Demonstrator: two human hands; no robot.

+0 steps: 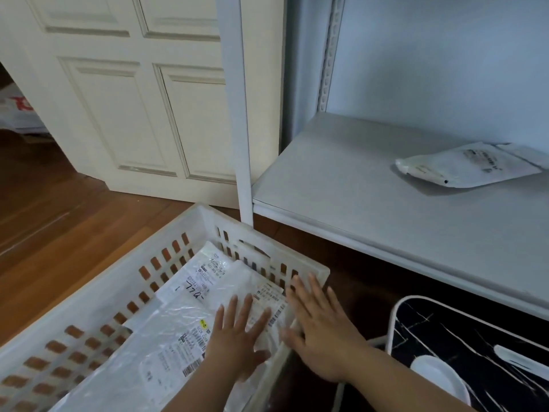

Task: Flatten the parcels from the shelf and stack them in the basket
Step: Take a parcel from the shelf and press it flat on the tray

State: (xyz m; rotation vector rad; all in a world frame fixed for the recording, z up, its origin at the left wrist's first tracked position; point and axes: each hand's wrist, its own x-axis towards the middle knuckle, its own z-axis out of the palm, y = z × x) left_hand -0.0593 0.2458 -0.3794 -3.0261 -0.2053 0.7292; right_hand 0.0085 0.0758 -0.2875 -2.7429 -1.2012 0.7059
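Observation:
A white slotted plastic basket (98, 298) stands on the floor at the lower left, holding several flat white parcels with shipping labels (208, 281). My left hand (237, 343) lies palm down, fingers spread, on the top parcel (267, 304) near the basket's right side. My right hand (318, 331) is flat and open over the basket's right rim, fingers pointing up-left. One white padded parcel (466, 168) lies on the grey shelf (341, 179) at the right.
A white shelf post (237, 114) rises just behind the basket. A cream panelled door (133, 93) stands behind, wooden floor (59, 221) at the left. A black marbled object with a white frame (463, 346) sits under the shelf at the lower right.

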